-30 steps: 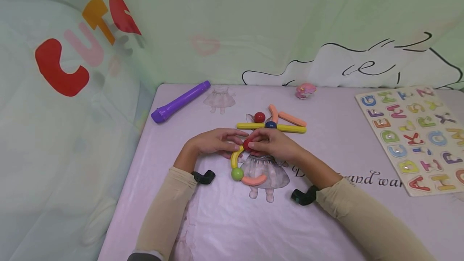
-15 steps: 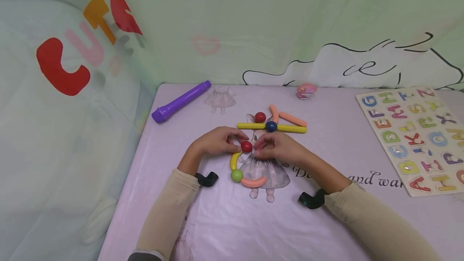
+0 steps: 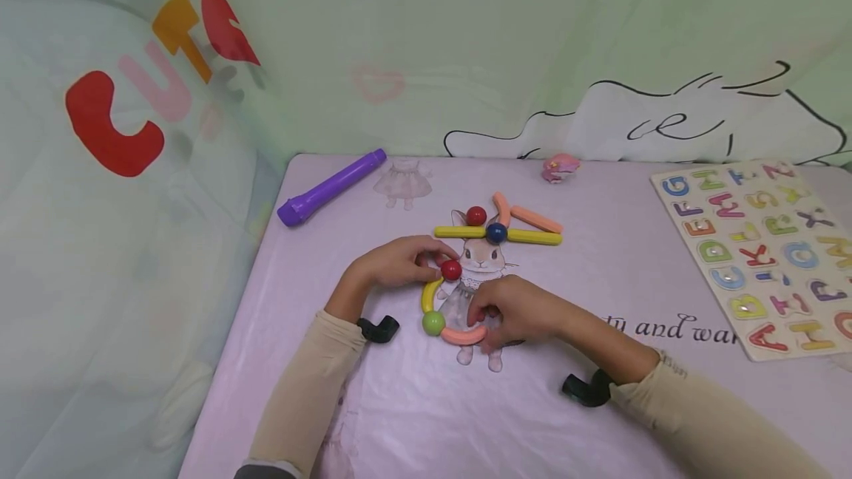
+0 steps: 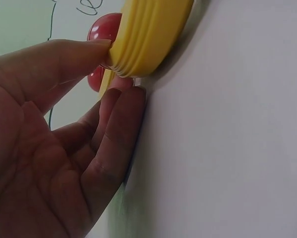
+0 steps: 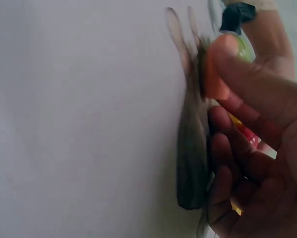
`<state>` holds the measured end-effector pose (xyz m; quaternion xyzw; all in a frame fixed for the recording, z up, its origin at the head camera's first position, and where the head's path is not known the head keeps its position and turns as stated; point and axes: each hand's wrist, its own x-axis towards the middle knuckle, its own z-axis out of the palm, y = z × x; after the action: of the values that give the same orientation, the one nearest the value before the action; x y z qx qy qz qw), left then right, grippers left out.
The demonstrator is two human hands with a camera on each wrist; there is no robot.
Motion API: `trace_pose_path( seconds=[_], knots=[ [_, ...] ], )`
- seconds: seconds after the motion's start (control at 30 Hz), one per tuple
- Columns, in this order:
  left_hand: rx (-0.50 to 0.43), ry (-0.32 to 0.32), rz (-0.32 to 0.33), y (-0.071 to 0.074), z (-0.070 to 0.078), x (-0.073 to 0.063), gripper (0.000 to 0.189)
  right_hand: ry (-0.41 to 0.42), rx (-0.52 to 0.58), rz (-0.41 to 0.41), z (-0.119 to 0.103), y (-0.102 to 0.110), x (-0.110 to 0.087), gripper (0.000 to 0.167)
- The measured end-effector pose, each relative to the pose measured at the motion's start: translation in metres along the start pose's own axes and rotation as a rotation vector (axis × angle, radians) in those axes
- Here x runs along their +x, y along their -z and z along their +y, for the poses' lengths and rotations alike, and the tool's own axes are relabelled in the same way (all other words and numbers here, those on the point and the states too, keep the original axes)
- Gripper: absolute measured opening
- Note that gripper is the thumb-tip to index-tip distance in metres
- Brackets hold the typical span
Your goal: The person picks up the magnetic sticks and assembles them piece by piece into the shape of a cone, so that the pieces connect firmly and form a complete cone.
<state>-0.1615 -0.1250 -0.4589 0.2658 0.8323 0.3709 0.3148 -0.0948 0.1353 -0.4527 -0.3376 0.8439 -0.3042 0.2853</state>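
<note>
A small chain lies on the table over a printed rabbit: a red ball, a curved yellow stick, a green ball and a curved salmon-orange stick. My left hand holds the red ball between thumb and fingers. The left wrist view has its thumb beside the yellow stick's ribbed end, the ball partly hidden behind. At the orange stick's free end, my right hand pinches with thumb and curled fingers. In the right wrist view the thumb covers part of that orange stick.
Behind the hands, a blue ball sits between two straight yellow sticks, with another red ball and two orange sticks near. A purple toy microphone, a pink toy and an alphabet board lie farther out.
My right hand has let go of the red ball and moved down toward me to the orange stick's free end. The left hand stays at the red ball.
</note>
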Motion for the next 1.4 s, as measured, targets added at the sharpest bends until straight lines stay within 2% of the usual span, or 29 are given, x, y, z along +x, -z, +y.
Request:
trace_pose_path(
  seconds=[0.13,0.43,0.67,1.1,1.4],
  knots=[
    [0.005,0.009,-0.013,0.000,0.002,-0.002,0.042,0.026,-0.050,0.014,0.000,-0.003,0.000,0.019],
    [0.019,-0.017,-0.012,-0.001,0.001,0.001,0.038,0.014,0.074,-0.013,0.009,0.014,-0.010,0.017],
    [0.023,-0.014,-0.005,-0.001,0.003,0.002,0.033,-0.058,0.177,-0.031,0.024,0.027,-0.017,0.019],
    [0.007,0.015,-0.008,0.002,0.001,0.000,0.030,-0.239,0.331,0.070,0.034,0.035,-0.012,0.027],
    [0.019,-0.035,-0.021,0.001,-0.004,0.002,0.033,-0.277,0.368,0.084,0.031,0.033,-0.009,0.028]
  ],
)
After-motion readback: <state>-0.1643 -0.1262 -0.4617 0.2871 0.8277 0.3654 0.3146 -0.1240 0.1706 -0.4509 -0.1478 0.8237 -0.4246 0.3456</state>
